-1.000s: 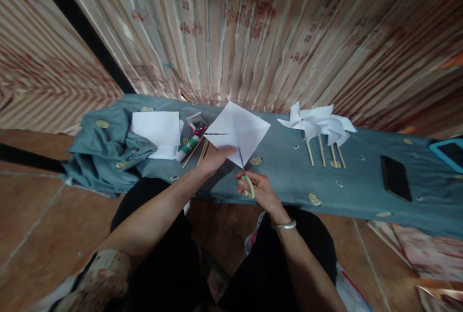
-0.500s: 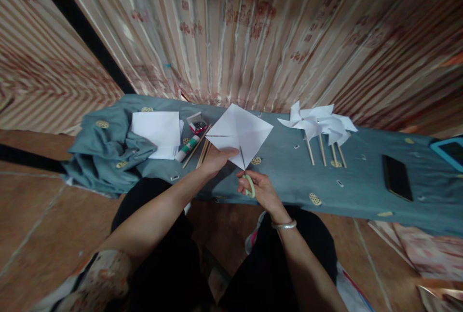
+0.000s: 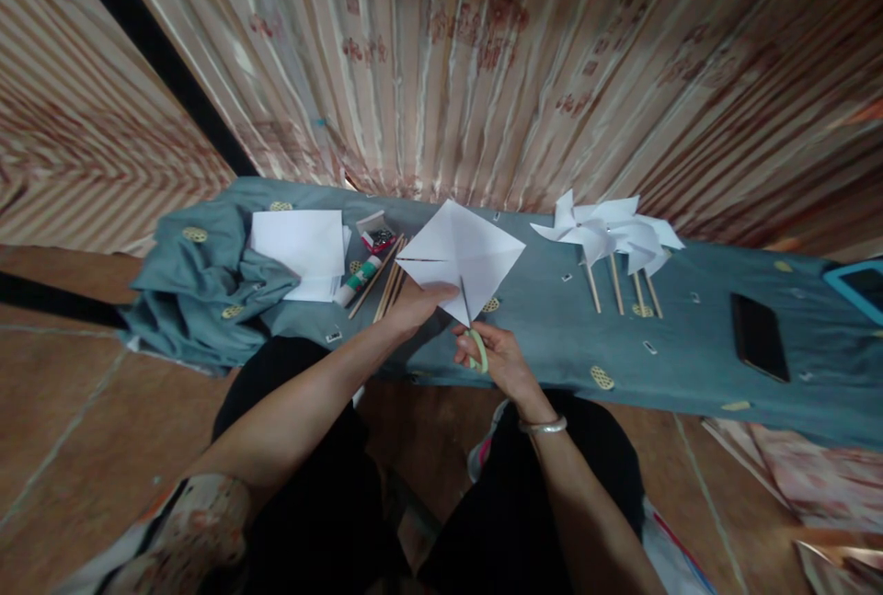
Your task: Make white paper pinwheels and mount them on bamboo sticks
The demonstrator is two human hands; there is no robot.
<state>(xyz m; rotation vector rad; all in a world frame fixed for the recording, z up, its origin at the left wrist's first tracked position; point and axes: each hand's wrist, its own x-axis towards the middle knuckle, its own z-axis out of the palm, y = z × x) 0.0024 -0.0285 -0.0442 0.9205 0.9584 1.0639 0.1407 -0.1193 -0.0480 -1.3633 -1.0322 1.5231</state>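
A square white sheet of paper (image 3: 483, 250) is turned like a diamond above the cloth, with a slit running in from its left corner. My left hand (image 3: 424, 303) grips its lower left edge, thumb on top and the other fingers hidden beneath. In my right hand (image 3: 500, 356) is a pair of scissors (image 3: 481, 351) with pale green handles; the fingers are closed round them. Their blades lie at the near corner of the paper, pointing toward its middle. How far apart the blades stand is too small to tell.
Left on the green cloth (image 3: 552, 356) lie a stack of white paper (image 3: 303, 250), a glue stick (image 3: 357, 284), wooden sticks (image 3: 387, 290) and an open small box (image 3: 376, 234). To the right are several paper pinwheels (image 3: 611, 227), a phone (image 3: 759, 337) and a blue-edged device (image 3: 855, 287).
The paper has shifted slightly to the right along with both hands. My left hand still holds it, and the scissors stay at its near corner.
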